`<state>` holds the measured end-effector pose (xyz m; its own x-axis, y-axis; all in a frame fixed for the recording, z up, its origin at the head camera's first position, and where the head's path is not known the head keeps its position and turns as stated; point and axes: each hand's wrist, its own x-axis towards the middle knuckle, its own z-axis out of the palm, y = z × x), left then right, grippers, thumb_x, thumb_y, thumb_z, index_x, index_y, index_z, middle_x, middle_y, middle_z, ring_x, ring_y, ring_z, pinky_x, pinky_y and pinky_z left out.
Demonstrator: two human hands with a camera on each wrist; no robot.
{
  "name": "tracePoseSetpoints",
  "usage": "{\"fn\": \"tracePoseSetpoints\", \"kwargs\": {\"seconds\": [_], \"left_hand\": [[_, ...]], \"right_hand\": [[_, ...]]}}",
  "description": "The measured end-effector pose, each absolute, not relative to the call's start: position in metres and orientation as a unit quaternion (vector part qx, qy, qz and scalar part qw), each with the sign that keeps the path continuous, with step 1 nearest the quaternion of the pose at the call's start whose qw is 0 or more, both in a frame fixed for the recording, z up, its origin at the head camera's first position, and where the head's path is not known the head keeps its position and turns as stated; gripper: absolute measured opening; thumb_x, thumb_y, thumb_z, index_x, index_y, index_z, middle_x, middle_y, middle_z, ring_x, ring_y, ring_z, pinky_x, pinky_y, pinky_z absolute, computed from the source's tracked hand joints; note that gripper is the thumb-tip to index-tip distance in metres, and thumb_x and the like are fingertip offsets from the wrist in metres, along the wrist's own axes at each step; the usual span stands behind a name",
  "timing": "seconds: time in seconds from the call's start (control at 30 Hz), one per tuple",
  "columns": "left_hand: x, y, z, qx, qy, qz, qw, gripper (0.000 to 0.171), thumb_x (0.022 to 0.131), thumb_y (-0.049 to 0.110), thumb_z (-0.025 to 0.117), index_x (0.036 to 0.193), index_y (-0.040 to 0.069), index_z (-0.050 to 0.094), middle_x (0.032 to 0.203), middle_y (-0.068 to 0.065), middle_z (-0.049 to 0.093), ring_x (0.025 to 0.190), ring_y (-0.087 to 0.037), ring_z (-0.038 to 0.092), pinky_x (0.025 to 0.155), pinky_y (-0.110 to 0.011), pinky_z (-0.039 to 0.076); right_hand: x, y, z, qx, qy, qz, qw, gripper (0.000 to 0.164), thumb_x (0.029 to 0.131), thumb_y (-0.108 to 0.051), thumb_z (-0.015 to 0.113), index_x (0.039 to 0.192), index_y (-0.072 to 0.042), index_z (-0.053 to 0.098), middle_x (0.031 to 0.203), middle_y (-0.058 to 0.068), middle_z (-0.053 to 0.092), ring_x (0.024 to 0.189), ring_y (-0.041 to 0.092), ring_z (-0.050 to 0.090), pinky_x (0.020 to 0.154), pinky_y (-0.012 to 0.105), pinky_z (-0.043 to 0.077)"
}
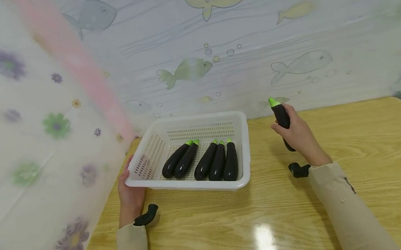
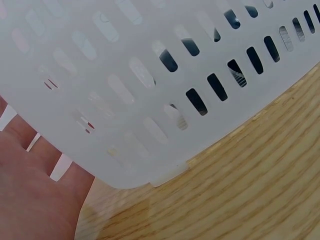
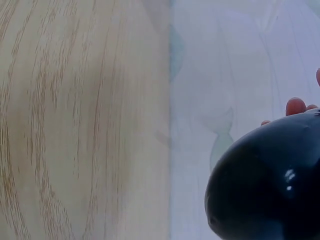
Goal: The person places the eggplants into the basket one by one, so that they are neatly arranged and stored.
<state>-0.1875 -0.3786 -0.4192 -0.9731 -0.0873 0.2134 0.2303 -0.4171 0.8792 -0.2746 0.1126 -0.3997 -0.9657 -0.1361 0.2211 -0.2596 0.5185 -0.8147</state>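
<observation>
A white plastic basket (image 1: 200, 119) with slotted walls stands on the wooden table. Inside lie several dark eggplants with green stem ends, two (image 1: 185, 160) leaning together at the left and three (image 1: 218, 162) at the right. My left hand (image 1: 131, 193) holds the basket by its left rim; the left wrist view has the fingers (image 2: 47, 155) against the slotted end wall. To the right of the basket, my right hand (image 1: 298, 133) grips another eggplant (image 1: 281, 116), green end up, above the table. Its rounded dark end (image 3: 265, 185) fills the lower right of the right wrist view.
The wood-grain table (image 1: 201, 223) runs up to a wall covering (image 1: 246, 78) printed with fish at the back. On the left hangs a flowered sheet (image 1: 40, 153) with a pink band. Each wrist carries a small black camera mount (image 1: 298, 169).
</observation>
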Motion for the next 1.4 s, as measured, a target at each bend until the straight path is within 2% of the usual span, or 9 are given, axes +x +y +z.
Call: {"fn": "tracePoseSetpoints", "kwargs": {"seconds": [0.1, 0.27, 0.4, 0.57, 0.73, 0.93, 1.1, 1.2, 1.4], "left_hand": [[-0.188, -0.379, -0.420, -0.067, -0.530, -0.839, 0.097, 0.063, 0.091, 0.037, 0.044, 0.146, 0.019, 0.021, 0.145, -0.001, 0.032, 0.127, -0.020, 0.035, 0.102, -0.037, 0.028], [-0.188, -0.379, -0.420, -0.063, -0.534, -0.837, 0.100, 0.060, 0.092, 0.037, 0.042, 0.145, 0.019, 0.023, 0.145, -0.001, 0.032, 0.127, -0.020, 0.034, 0.102, -0.038, 0.028], [-0.187, -0.379, -0.420, -0.060, -0.539, -0.834, 0.101, 0.059, 0.092, 0.037, 0.040, 0.146, 0.019, 0.022, 0.146, -0.002, 0.031, 0.128, -0.020, 0.033, 0.102, -0.037, 0.028], [-0.186, -0.378, -0.420, -0.060, -0.540, -0.833, 0.102, 0.059, 0.092, 0.037, 0.039, 0.146, 0.019, 0.021, 0.146, -0.002, 0.030, 0.129, -0.021, 0.033, 0.103, -0.038, 0.027], [-0.187, -0.379, -0.420, -0.061, -0.539, -0.834, 0.102, 0.060, 0.091, 0.037, 0.042, 0.145, 0.019, 0.022, 0.146, -0.002, 0.030, 0.129, -0.021, 0.032, 0.103, -0.037, 0.027], [-0.188, -0.380, -0.422, -0.064, -0.531, -0.839, 0.103, 0.064, 0.089, 0.038, 0.046, 0.145, 0.019, 0.023, 0.145, -0.001, 0.033, 0.128, -0.020, 0.033, 0.103, -0.037, 0.027], [-0.189, -0.380, -0.422, -0.063, -0.531, -0.839, 0.103, 0.065, 0.088, 0.038, 0.049, 0.145, 0.019, 0.024, 0.145, -0.001, 0.032, 0.128, -0.020, 0.034, 0.103, -0.037, 0.028], [-0.190, -0.380, -0.422, -0.060, -0.537, -0.835, 0.104, 0.063, 0.089, 0.039, 0.047, 0.145, 0.020, 0.024, 0.145, -0.002, 0.032, 0.127, -0.020, 0.034, 0.102, -0.038, 0.028], [-0.189, -0.378, -0.419, -0.060, -0.546, -0.830, 0.102, 0.059, 0.092, 0.038, 0.038, 0.146, 0.019, 0.021, 0.147, -0.003, 0.029, 0.130, -0.022, 0.030, 0.103, -0.040, 0.026]], "right_hand": [[-0.275, 0.112, -0.399, 0.114, -0.867, 0.480, 0.068, 0.076, 0.091, -0.042, 0.050, 0.148, -0.016, 0.007, 0.129, 0.028, 0.044, 0.104, 0.042, 0.050, 0.078, 0.053, 0.041], [-0.274, 0.108, -0.399, 0.113, -0.849, 0.512, 0.068, 0.072, 0.091, -0.043, 0.050, 0.147, -0.017, 0.012, 0.109, 0.017, 0.057, 0.088, 0.029, 0.060, 0.072, 0.038, 0.047], [-0.272, 0.106, -0.397, 0.104, -0.835, 0.536, 0.074, 0.065, 0.090, -0.049, 0.047, 0.141, -0.017, 0.024, 0.099, 0.014, 0.060, 0.078, 0.021, 0.062, 0.069, 0.031, 0.048], [-0.271, 0.105, -0.394, 0.104, -0.825, 0.550, 0.079, 0.056, 0.091, -0.050, 0.044, 0.131, -0.012, 0.033, 0.092, 0.012, 0.061, 0.072, 0.015, 0.062, 0.068, 0.029, 0.049], [-0.269, 0.105, -0.392, 0.110, -0.826, 0.544, 0.098, 0.053, 0.094, -0.049, 0.038, 0.131, -0.012, 0.034, 0.087, 0.012, 0.062, 0.070, 0.015, 0.061, 0.065, 0.028, 0.049], [-0.266, 0.104, -0.389, 0.131, -0.809, 0.560, 0.120, 0.050, 0.097, -0.048, 0.026, 0.132, -0.014, 0.034, 0.082, 0.010, 0.059, 0.067, 0.018, 0.058, 0.060, 0.030, 0.047], [-0.263, 0.103, -0.386, 0.133, -0.807, 0.564, 0.116, 0.050, 0.098, -0.047, 0.023, 0.135, -0.016, 0.031, 0.085, 0.012, 0.059, 0.069, 0.022, 0.057, 0.060, 0.032, 0.047], [-0.261, 0.102, -0.384, 0.128, -0.815, 0.552, 0.120, 0.049, 0.098, -0.042, 0.023, 0.139, -0.015, 0.028, 0.098, 0.017, 0.056, 0.076, 0.027, 0.054, 0.063, 0.036, 0.045], [-0.258, 0.099, -0.379, 0.125, -0.825, 0.528, 0.161, 0.049, 0.097, -0.036, 0.028, 0.139, -0.012, 0.031, 0.110, 0.021, 0.053, 0.084, 0.029, 0.053, 0.065, 0.037, 0.044]]}}
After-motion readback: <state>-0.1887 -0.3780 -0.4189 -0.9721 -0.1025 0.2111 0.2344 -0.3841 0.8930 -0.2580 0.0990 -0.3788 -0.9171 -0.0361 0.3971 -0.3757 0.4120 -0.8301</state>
